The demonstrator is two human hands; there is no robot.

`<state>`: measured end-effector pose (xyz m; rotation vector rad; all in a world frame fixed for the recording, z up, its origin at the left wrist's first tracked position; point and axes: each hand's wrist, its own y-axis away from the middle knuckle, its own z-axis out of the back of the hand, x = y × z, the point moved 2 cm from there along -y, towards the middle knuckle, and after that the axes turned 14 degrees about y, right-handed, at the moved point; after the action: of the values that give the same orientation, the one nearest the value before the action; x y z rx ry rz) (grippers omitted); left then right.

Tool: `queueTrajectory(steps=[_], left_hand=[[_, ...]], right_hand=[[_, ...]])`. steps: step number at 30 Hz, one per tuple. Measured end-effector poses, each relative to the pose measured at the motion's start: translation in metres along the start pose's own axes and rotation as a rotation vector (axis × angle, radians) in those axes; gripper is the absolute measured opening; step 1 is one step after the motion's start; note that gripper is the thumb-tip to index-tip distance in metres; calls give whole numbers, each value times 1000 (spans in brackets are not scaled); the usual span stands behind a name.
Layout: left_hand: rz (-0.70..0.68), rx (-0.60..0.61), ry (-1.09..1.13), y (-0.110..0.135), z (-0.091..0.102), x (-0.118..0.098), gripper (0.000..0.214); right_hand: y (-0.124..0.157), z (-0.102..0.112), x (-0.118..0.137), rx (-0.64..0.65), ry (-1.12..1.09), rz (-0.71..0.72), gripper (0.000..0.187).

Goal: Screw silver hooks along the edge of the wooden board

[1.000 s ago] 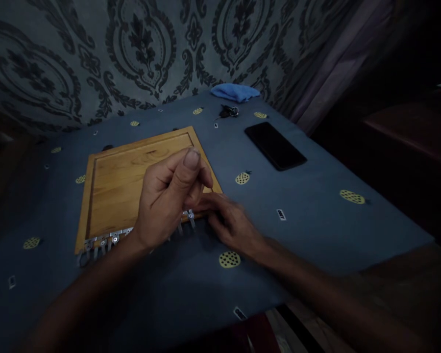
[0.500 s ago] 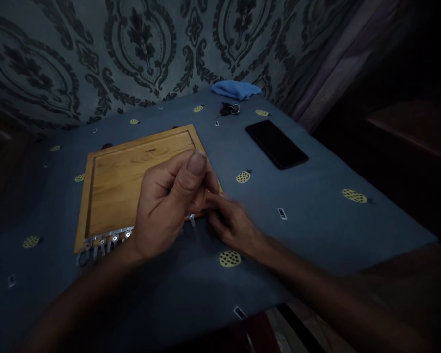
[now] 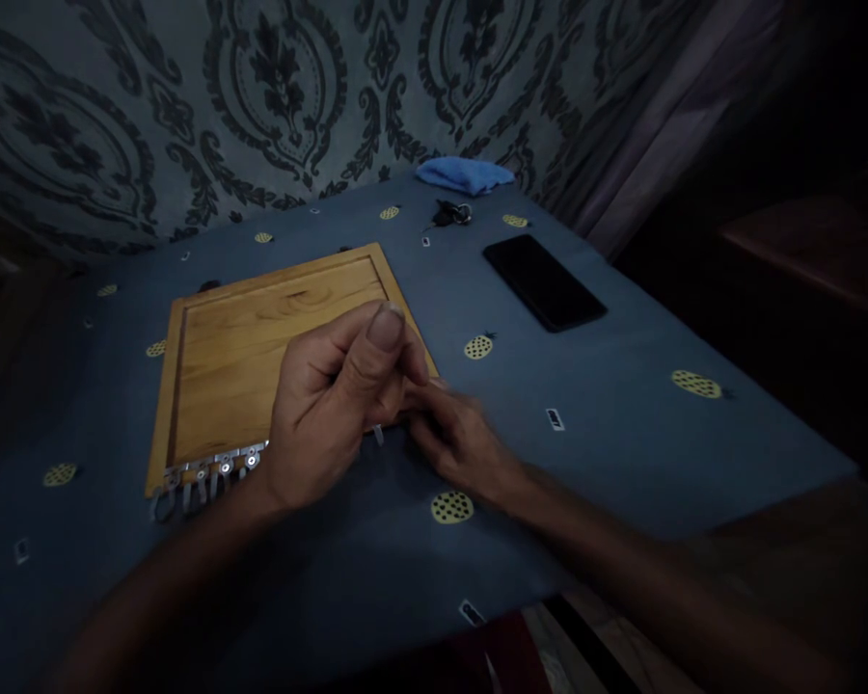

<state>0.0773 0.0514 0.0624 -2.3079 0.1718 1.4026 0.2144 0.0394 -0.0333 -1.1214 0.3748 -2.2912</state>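
Observation:
A wooden board (image 3: 238, 376) with a raised frame lies flat on the table. Along its near edge runs a metal strip with several small metal hooks (image 3: 203, 474), fixed by screws. Over the near right part of the board, my left hand (image 3: 333, 410) is closed with the thumb on top; whatever is inside it is hidden. My right hand (image 3: 463, 443) sits low at the near right corner of the board, its fingers bent and drawn together. My left hand covers its fingertips, so what they pinch cannot be seen.
A black phone (image 3: 544, 282) lies to the right on the blue pineapple-print tablecloth (image 3: 608, 424). Farther back are a bunch of keys (image 3: 449, 214) and a folded blue cloth (image 3: 465, 174). A patterned curtain (image 3: 275, 96) hangs behind the table.
My left hand has turned and dipped very slightly, its thumb now a little lower. My right hand, the board and the other objects stay where they were.

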Motion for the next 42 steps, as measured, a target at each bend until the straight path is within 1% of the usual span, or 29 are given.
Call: queueTrajectory(steps=[7,13,15,18,20,22,25,27,33,38,40,42], left_hand=[[-5,30,-65,1,2,1,38],[88,146,-156,-6,4,-2,35],[82,129,-184,-6,3,-3,31],[53,45,-176,-4,0,-2,27],[38,7,-143,-2,-1,0,29],[27,15,-114,-1,-2,2,35],[12,85,-93,-2,-3,3,42],[12,117,-98,-3,-3,3,42],[66,91,-143,-5,-2,2,44],[105,115,-145,-5,1,5,43],[93,115,-122,-6,2,4,41],[34,79,-83,-7,1,-3,39]], right_hand=[[0,1,0,15,-11,-17,44],[0,0,0,31,-13,-29,36],[0,0,0,20,-6,-20,35],[0,1,0,38,-2,-28,37],[0,2,1,50,-4,-32,36],[0,3,2,56,-9,-32,33],[0,5,4,63,-19,-43,30],[0,5,4,65,-9,-45,30],[-1,4,3,45,10,-22,27],[-1,3,3,25,10,-3,28],[-1,3,3,37,5,-19,32],[-1,3,3,54,-3,-34,37]])
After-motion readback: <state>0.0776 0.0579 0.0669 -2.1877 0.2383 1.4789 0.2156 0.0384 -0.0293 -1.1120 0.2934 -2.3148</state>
